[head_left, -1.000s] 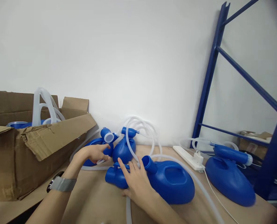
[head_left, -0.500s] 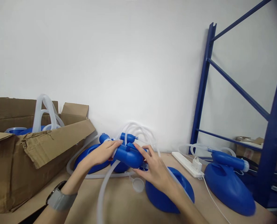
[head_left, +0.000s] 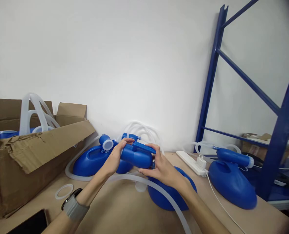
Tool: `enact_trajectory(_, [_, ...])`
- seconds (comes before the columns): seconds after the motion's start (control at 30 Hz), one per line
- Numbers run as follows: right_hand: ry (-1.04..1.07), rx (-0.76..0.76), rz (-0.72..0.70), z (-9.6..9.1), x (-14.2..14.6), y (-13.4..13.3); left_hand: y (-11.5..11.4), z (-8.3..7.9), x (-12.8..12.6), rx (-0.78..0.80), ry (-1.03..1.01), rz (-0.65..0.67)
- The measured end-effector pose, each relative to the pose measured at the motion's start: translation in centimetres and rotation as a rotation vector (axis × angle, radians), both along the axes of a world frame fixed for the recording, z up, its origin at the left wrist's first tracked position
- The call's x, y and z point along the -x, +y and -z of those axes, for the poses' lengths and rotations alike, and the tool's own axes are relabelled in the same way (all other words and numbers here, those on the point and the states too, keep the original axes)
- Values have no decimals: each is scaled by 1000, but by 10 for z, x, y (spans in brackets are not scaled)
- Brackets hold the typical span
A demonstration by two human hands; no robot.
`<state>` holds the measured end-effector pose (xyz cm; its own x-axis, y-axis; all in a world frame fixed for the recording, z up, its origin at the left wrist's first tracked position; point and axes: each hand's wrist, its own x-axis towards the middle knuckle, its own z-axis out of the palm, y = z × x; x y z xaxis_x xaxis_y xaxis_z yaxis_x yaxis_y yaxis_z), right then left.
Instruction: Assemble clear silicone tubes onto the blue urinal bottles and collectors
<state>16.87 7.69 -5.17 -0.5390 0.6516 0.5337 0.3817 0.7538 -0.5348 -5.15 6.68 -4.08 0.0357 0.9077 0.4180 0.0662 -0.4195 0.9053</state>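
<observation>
A rounded blue plastic urinal head point(head_left: 136, 159) with a bar-shaped handle hangs between my hands above the table. My left hand point(head_left: 115, 155) is wrapped round its left end, its fingertips partly hidden behind. My right hand point(head_left: 160, 167) grips the right end, thumb below and fingers at the handle's tip. A translucent hose point(head_left: 160, 188) arcs beneath the hands toward the front. Behind and left lies a blue urinal bottle point(head_left: 86, 164) with a smaller blue head point(head_left: 104, 141) on it. Under my right forearm rests another blue bottle point(head_left: 167, 196), beside a clear round cap point(head_left: 140, 186).
At left stands an open cardboard box point(head_left: 42, 162) holding hoses and blue parts. A clear ring point(head_left: 64, 191) and a dark phone point(head_left: 31, 224) lie near it. Rightward are a white power strip point(head_left: 192, 164), another bottle point(head_left: 232, 187) and a blue metal rack point(head_left: 210, 81).
The urinal head has turned between my hands, so its handle now points right. The hose has swung from front left to front right. The view has shifted, bringing the ring and phone into sight.
</observation>
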Motion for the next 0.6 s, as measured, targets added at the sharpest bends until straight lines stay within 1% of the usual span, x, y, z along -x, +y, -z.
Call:
enact_trajectory(0.1, [-53,-41,4,-1,-3,0,0,3,-2,45,5,33])
enact_trajectory(0.2, [-73,-91,51,1,-3,3,0,5,-4,60,12,38])
enact_trajectory(0.3, [-53,-133,107,4,0,6,1,8,-6,25,-10,29])
enact_trajectory(0.37, [-30,-131,112,3,2,5,0,9,-8,-12,-28,26])
enact_trajectory(0.5, [14,-118,85,-4,-1,-7,-6,8,-12,-47,-22,34])
enact_trajectory(0.6, [8,-124,68,-12,-8,-18,-15,2,-13,-67,34,14])
